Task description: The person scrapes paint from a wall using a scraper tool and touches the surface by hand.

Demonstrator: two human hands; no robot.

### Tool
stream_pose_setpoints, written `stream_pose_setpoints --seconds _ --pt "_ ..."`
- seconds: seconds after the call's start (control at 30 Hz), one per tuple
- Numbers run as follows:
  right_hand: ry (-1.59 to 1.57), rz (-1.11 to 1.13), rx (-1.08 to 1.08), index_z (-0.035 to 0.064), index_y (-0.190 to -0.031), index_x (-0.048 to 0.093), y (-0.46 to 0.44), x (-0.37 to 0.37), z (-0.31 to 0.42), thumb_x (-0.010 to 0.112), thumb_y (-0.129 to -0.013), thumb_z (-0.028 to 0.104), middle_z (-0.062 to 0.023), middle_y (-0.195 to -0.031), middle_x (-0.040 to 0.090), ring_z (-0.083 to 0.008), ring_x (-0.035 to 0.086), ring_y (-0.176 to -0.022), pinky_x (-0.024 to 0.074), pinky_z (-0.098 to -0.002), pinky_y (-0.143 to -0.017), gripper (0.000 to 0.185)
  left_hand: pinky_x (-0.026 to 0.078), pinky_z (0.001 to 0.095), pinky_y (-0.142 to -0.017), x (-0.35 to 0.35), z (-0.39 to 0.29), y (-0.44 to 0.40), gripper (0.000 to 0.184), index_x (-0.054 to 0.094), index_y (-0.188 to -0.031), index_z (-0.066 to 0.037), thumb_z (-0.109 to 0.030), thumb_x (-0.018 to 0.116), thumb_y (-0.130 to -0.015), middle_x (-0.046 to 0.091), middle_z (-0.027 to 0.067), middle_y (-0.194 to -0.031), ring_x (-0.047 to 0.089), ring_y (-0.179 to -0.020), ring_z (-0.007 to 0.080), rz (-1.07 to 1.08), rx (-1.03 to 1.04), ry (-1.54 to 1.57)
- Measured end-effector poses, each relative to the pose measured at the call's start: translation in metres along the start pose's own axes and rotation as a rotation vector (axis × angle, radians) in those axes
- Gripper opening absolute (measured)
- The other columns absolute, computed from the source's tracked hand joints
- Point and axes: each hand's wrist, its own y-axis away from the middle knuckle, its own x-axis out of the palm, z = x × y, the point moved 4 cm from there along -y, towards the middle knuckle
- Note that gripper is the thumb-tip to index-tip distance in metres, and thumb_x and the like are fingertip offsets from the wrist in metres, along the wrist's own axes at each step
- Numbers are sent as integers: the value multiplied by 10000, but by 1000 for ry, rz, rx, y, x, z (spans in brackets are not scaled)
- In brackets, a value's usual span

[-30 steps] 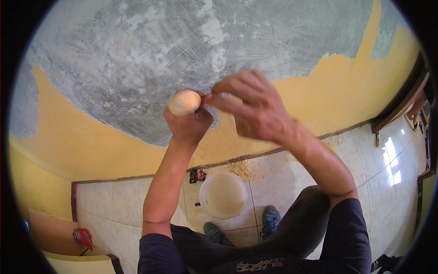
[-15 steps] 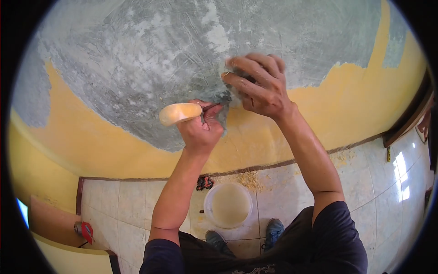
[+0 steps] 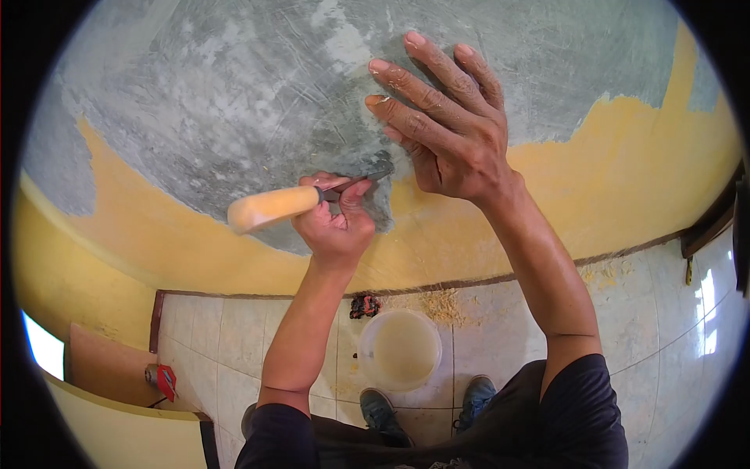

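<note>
My left hand (image 3: 337,223) is closed around the metal neck of a scraper (image 3: 273,208), whose pale yellow handle sticks out to the left. Its dark blade (image 3: 379,169) lies against the wall (image 3: 266,109), near the lower edge of a grey bared patch. Up and to the right, my right hand (image 3: 461,129) is open, its fingers spread toward the grey surface; whether the palm touches it I cannot tell. Pale crumbs cling to the fingers. Below the patch, yellow paint (image 3: 461,242) covers the wall.
On the tiled floor, between the wall and my shoes (image 3: 380,413), stands a white bucket (image 3: 401,349) of cloudy liquid. Yellow scrapings (image 3: 447,307) and a dark red-and-black object (image 3: 364,306) lie by the wall base. A red-and-grey item (image 3: 165,381) is at lower left.
My right hand has gone from curled to spread and moved slightly up the wall. The scraper's handle has swung left and down, while my left hand stays near the same spot.
</note>
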Motion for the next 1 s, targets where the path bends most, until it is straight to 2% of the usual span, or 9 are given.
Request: stream_pose_setpoints --seconds 0.07,0.23,0.37,0.43,0.47,0.6,0.73,0.83,1.0 --pt "-65 -24 25 210 -1023 721 1 0 -2 633 -822 109 37 -1348 616 -216 465 -1367 293 -447 -1166 241 460 262 -674 0 0 -5 191 525 -916 20 21 707 -860 589 78 -789 565 -726 161 34 71 -56" --pt "-64 -44 14 192 -1013 721 1 0 -3 629 -859 137 26 -1297 648 -216 497 -1341 305 -448 -1159 188 453 254 -690 0 -3 -7 195 498 -920 6 21 688 -878 595 85 -796 560 -746 156 108 36 -119" --pt "-61 -53 20 185 -1001 722 1 0 -2 629 -873 151 22 -1268 663 -213 517 -1322 313 -445 -1152 162 455 271 -653 -3 -4 -5 177 519 -915 7 -4 693 -884 604 86 -788 563 -691 159 -29 10 58" --pt "-42 -60 4 185 -997 723 0 1 -4 631 -878 164 21 -1269 662 -210 517 -1322 313 -444 -1151 151 451 293 -638 6 -11 0 161 554 -883 7 -26 710 -868 604 87 -780 558 -681 181 210 267 -262" --pt "-32 -61 -4 186 -993 723 1 1 -3 633 -883 177 21 -1270 661 -207 517 -1321 314 -444 -1150 142 453 303 -632 3 -4 2 140 588 -843 10 -36 720 -848 603 98 -773 560 -660 213 12 117 -85" --pt "-30 -65 0 153 -993 748 -3 -1 -1 635 -921 215 -20 -1173 716 -249 567 -1278 288 -413 -1148 148 457 300 -633 0 -8 -7 126 583 -849 11 -32 700 -859 612 106 -775 567 -644 220 141 171 -332" --pt "-1 -58 9 151 -991 748 -6 -2 3 634 -925 219 -20 -1156 722 -248 573 -1272 292 -409 -1145 148 485 264 -663 -6 8 0 186 508 -904 23 46 684 -850 619 118 -781 598 -690 200 -75 -1 53" --pt "8 -56 8 149 -986 747 -7 -3 2 636 -926 219 -22 -1146 726 -249 576 -1268 294 -408 -1143 145 496 256 -681 -3 -10 -5 261 444 -931 13 49 690 -852 619 120 -788 602 -712 191 188 239 -345" --pt "26 -48 21 146 -974 746 -5 -2 5 640 -924 218 -26 -1138 728 -249 580 -1263 298 -407 -1141 138 498 273 -657 -12 1 -12 246 512 -916 21 124 698 -795 585 108 -796 586 -728 189 7 147 -92"
